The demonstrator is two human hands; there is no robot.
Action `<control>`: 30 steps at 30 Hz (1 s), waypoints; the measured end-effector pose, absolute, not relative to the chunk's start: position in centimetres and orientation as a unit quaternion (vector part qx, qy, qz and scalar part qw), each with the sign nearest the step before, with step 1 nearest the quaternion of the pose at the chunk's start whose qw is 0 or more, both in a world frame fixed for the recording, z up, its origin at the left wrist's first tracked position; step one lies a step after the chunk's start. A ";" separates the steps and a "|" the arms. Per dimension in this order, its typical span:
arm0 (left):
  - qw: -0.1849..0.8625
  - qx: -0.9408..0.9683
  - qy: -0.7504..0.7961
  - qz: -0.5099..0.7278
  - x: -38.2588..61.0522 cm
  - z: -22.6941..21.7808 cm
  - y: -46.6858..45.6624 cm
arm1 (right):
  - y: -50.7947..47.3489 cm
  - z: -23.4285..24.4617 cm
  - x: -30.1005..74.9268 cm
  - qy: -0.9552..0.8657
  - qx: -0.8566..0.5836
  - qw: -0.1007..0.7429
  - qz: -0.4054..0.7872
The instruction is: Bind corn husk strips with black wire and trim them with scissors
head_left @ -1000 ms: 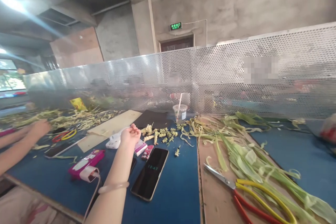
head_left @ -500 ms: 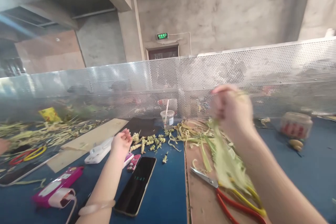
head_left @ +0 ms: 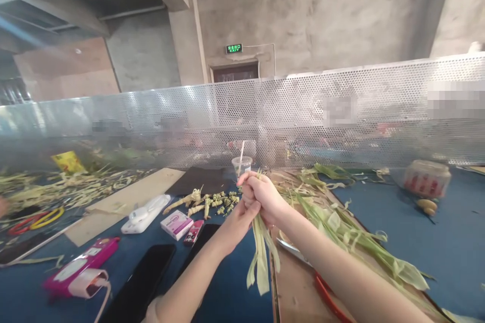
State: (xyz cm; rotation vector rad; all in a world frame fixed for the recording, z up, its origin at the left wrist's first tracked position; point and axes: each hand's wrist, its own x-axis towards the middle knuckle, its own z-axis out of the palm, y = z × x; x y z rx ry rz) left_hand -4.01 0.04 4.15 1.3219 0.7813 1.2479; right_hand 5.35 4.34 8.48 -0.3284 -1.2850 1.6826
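My right hand [head_left: 266, 196] is closed around a bunch of pale green leaf strips [head_left: 261, 262], whose flat ends hang below over the blue table. Pressed against it from below is my left hand [head_left: 244, 216], its fingers also closed on the strips; the exact grip is hidden where the hands overlap. Just beyond them lie several small knotted leaf pieces [head_left: 222, 201]. More loose leaves [head_left: 341, 227] are spread on the brown board to the right. Partly covered by my right forearm, scissors with red handles [head_left: 329, 298] rest on that board.
A plastic cup with a straw [head_left: 242, 162] stands behind my hands. Phones [head_left: 142, 280], a purple-white box [head_left: 176, 224], a white device [head_left: 146, 214] and a magenta pack [head_left: 83, 267] lie left. A jar [head_left: 426, 179] sits right. A perforated metal panel [head_left: 303, 111] runs along the back.
My right hand has come down and left, and my left hand has moved right to meet it. They now grip the strips together. The right hand's wide leaves no longer hang over the scissors.
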 end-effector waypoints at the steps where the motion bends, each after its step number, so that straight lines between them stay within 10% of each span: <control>1: 0.572 0.554 0.322 0.512 -3.9 4.0 0.0 | 4.4 8.4 5.3 -0.524 -0.134 0.473 0.695; 30: 0.614 0.588 0.352 0.391 -4.6 4.4 0.1 | 8.2 10.4 10.6 -0.448 -0.045 0.534 0.715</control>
